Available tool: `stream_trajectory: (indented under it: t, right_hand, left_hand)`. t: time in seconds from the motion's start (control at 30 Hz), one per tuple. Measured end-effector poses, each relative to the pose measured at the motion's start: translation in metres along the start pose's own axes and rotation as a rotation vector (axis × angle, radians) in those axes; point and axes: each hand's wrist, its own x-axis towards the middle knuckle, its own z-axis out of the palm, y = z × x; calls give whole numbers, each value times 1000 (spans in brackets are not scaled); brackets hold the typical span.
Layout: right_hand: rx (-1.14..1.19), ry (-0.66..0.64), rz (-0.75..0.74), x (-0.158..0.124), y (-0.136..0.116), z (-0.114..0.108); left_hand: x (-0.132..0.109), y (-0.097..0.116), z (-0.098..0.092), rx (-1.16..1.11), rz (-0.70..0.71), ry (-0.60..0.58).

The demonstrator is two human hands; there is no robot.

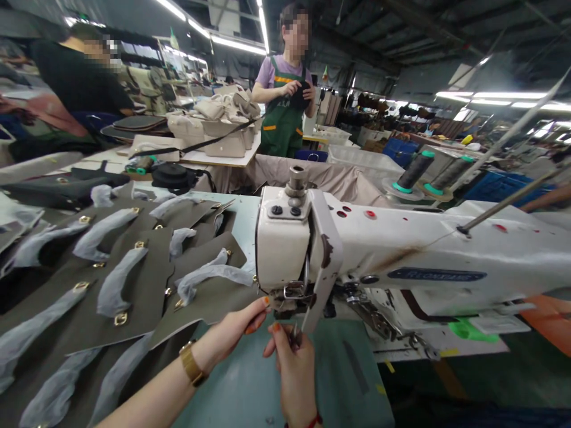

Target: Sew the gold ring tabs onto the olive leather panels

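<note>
A cream industrial sewing machine (401, 249) stands on the green table (250, 386). My left hand (236, 330), with a gold bracelet on its wrist, reaches to the needle area (289, 294) under the machine head. Its fingertips are pressed together against the metal parts, and whether they pinch a thread is too small to tell. My right hand (292, 362) is just below the head, its fingers closed on a small thin metal tool (295, 336) that points up at the needle.
Several olive-grey leather pieces (134, 285) with gold buckles and paper-wrapped straps cover the table's left half. Two thread cones (414, 169) stand behind the machine. One person in a green apron stands at a far table of beige bags (214, 128); another sits at far left.
</note>
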Motion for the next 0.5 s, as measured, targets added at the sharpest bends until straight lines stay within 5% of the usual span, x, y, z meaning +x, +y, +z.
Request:
stream_trajectory:
  t: [0.5]
  right_hand:
    - [106, -55, -4, -2, 13, -1]
  left_hand:
    - [-6, -11, 19, -160, 78, 137]
